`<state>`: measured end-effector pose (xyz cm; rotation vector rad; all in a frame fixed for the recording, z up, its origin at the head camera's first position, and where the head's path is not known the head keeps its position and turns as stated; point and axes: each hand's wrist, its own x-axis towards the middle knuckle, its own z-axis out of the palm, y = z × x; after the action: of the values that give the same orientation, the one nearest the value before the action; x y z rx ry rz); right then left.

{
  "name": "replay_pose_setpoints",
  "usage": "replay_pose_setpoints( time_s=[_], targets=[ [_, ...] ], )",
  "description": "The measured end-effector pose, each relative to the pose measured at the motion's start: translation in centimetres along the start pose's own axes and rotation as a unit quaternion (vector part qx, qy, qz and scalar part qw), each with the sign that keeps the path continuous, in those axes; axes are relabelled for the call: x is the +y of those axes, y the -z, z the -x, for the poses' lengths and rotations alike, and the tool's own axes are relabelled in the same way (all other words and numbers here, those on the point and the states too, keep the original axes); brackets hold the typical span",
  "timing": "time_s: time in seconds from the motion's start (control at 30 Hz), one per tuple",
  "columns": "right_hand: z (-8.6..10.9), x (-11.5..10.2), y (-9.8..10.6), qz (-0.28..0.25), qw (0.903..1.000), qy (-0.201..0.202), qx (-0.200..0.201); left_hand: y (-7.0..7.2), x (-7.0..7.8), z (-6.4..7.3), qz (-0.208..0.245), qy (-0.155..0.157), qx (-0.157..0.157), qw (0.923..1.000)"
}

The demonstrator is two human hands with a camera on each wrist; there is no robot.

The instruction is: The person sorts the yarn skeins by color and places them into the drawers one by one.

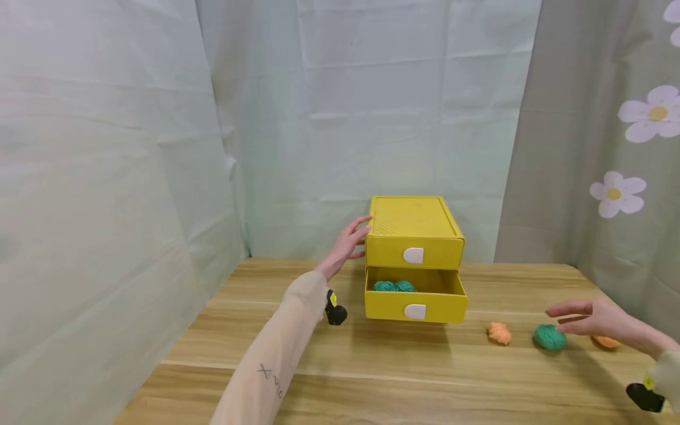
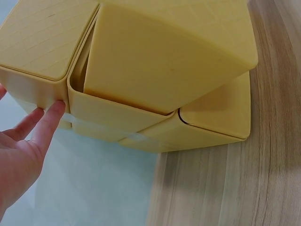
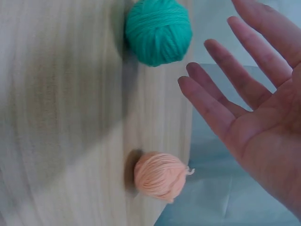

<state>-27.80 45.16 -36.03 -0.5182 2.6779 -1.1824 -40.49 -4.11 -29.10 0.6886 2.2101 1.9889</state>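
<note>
A yellow drawer cabinet (image 1: pixel 414 216) stands on the table, its top drawer (image 1: pixel 385 252) closed and the drawer below (image 1: pixel 385 306) pulled out. Two green yarn balls (image 1: pixel 405 286) lie inside that one. My left hand (image 1: pixel 346 245) touches the cabinet's left side near the top, fingertips on the wall (image 2: pixel 37 92) in the left wrist view. Over at the right, my right hand (image 1: pixel 597 319) hovers beside a green yarn ball (image 1: pixel 549 337), fingers spread and holding nothing. An orange yarn ball (image 1: pixel 607 342) is partly hidden beneath it.
Another orange yarn ball (image 1: pixel 499 333) sits between the cabinet and the green ball. Pale curtains (image 1: pixel 372 118) hang behind the wooden table (image 1: pixel 372 378) and on both sides. The open drawer juts out over the tabletop.
</note>
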Motion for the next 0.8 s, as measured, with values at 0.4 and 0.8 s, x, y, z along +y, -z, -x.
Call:
replay_pose_setpoints(
  time_s=[0.4, 0.8],
  targets=[
    [0.1, 1.6, -0.6, -0.015, 0.9988, 0.033, -0.033, 0.2, -0.8, -0.6, -0.004, 0.003, 0.001, 1.0],
    [-0.2, 2.4, -1.0, -0.077, 0.986, 0.107, -0.102, 0.0, -1.2, -1.0, -0.002, 0.004, 0.028, 0.9996]
  ],
)
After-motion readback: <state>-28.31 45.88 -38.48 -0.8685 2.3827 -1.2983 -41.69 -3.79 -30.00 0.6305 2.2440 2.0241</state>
